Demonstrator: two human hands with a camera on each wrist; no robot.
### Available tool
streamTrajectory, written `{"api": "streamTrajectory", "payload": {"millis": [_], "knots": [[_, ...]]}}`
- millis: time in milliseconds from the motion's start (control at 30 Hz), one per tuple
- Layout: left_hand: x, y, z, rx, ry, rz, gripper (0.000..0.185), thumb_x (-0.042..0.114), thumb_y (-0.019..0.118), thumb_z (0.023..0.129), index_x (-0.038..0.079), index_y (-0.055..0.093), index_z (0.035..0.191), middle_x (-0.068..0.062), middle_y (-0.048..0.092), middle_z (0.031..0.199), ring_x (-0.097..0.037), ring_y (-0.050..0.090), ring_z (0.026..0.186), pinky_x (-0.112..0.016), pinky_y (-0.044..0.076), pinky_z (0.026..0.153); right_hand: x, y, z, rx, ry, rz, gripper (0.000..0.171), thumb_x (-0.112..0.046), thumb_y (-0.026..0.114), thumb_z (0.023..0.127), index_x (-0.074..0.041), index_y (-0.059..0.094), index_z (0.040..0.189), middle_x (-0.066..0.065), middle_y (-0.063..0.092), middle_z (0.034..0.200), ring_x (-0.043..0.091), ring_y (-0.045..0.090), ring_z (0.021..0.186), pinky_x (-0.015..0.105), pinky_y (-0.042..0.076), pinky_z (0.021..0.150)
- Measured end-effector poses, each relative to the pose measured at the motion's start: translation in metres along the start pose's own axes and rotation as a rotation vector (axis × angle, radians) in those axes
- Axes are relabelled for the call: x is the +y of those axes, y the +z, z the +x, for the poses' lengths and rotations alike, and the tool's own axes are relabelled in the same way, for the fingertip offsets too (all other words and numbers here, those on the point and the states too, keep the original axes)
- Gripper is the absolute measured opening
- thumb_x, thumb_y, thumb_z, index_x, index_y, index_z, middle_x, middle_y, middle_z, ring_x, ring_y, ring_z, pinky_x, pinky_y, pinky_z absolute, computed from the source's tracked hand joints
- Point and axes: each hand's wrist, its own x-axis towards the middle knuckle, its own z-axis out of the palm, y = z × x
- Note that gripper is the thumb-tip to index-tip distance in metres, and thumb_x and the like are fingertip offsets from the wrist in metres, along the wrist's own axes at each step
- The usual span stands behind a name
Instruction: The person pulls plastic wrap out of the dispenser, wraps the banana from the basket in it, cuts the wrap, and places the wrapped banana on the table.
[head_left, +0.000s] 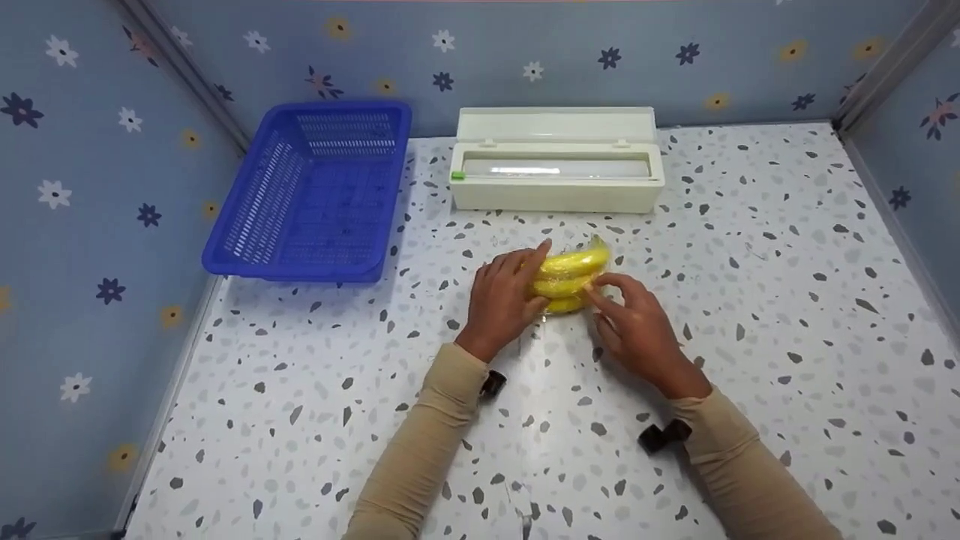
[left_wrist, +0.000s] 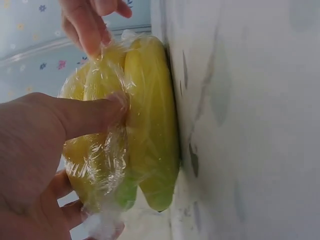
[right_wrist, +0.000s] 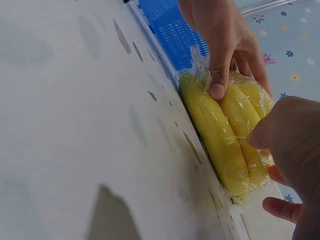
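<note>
A bunch of yellow bananas [head_left: 567, 287], wrapped in clear cling film [left_wrist: 111, 162], lies on the table in front of me. My left hand [head_left: 501, 301] grips the bunch at its left end, thumb pressed on the near side and fingers round the far side. At the right end, my right hand [head_left: 639, 330] pinches a bit of the film between thumb and fingertips, as the left wrist view shows. Green tips show through the wrap at one end in that view. Loose film bunches up by the left hand in the right wrist view.
Behind the bananas stands a white cling film dispenser [head_left: 557, 196], its lid raised and the roll showing inside. A blue plastic basket [head_left: 382, 259] sits at the back left. Flower-patterned panels [head_left: 495, 45] bound the speckled table [head_left: 787, 300] at the back and sides.
</note>
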Motion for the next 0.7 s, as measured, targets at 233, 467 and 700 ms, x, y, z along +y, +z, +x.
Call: {"api": "streamTrajectory", "payload": {"millis": [233,467,700], "knots": [[-0.01,-0.001,-0.006,-0.047,-0.206,-0.125,0.096,0.042,0.086,0.078,0.019,0.035,0.157,-0.012,0.051,0.14,-0.028,0.055,0.119,-0.043,0.049,0.091,-0.002,-0.001,0.0,-0.042,0.034,-0.031,0.051,-0.006,0.076,0.085,-0.01,0.065,0.135,0.014,0.055,0.135,0.033,0.052,0.122,0.049,0.045,0.094],[-0.024,-0.003,-0.014,-0.096,-0.429,-0.258,0.082,0.041,0.086,0.078,0.01,0.049,0.145,-0.005,0.063,0.105,-0.021,0.06,0.087,-0.037,0.049,0.072,-0.002,-0.001,-0.001,-0.048,0.054,0.01,0.051,-0.008,0.074,0.087,-0.008,0.062,0.136,0.013,0.052,0.139,0.034,0.05,0.126,0.051,0.042,0.1],[-0.028,-0.002,-0.015,-0.048,-0.511,-0.407,0.057,0.035,0.087,0.078,0.009,0.052,0.114,-0.006,0.064,0.099,-0.022,0.06,0.08,-0.038,0.047,0.069,0.0,0.002,-0.002,-0.041,0.057,0.084,0.054,-0.003,0.074,0.087,-0.008,0.06,0.139,0.015,0.051,0.14,0.033,0.049,0.127,0.048,0.043,0.099]]}}
